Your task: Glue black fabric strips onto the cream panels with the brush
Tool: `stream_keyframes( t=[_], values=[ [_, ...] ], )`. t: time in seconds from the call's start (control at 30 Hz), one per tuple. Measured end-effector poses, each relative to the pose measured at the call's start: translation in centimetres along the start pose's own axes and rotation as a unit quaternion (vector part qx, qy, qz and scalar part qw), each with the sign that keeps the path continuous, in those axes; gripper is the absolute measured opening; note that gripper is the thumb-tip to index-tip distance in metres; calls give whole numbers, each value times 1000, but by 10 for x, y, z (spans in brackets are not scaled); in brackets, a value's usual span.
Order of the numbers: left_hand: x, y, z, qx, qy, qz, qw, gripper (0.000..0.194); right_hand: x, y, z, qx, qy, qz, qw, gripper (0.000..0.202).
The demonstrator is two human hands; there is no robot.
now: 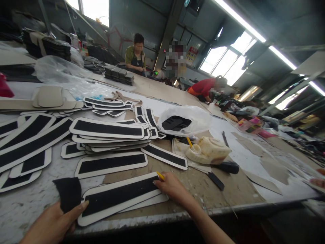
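My left hand (54,218) is closed round a black strip piece (68,193) that sticks up from it. Its thumb rests on the left end of a long white-edged panel (119,193) with a black strip on its face. At the panel's right end, my right hand (171,188) is closed, fingertips touching the black strip. A yellow stick (160,175) pokes out of its grip. Another pale panel (146,202) lies partly hidden underneath. Just behind is a similar panel (111,164), lying flat.
Stacked panels (106,128) stand behind, and more are heaped left (33,142). A cut-open plastic container (208,150) holds another yellow stick. Beyond it, a clear bag (200,117) contains black pieces. The table's front edge (142,218) runs close by. Co-workers (135,56) are across the table.
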State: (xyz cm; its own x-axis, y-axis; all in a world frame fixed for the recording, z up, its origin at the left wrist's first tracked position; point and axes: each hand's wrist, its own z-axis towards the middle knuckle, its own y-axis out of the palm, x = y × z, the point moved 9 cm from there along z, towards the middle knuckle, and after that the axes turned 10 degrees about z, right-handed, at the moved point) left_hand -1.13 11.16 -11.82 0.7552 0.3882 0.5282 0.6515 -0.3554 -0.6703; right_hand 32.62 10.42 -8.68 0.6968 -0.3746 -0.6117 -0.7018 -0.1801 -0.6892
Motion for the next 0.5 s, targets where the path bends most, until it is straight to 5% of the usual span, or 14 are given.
stream_keyframes(
  t=[0.3,0.5],
  values=[
    [-5,-2,4,34,-14,40,999,58,0,0,3,-16,15,-18,1000,15],
    [-5,5,4,-33,-30,67,997,53,-4,-1,2,-24,21,-70,997,15]
  ],
)
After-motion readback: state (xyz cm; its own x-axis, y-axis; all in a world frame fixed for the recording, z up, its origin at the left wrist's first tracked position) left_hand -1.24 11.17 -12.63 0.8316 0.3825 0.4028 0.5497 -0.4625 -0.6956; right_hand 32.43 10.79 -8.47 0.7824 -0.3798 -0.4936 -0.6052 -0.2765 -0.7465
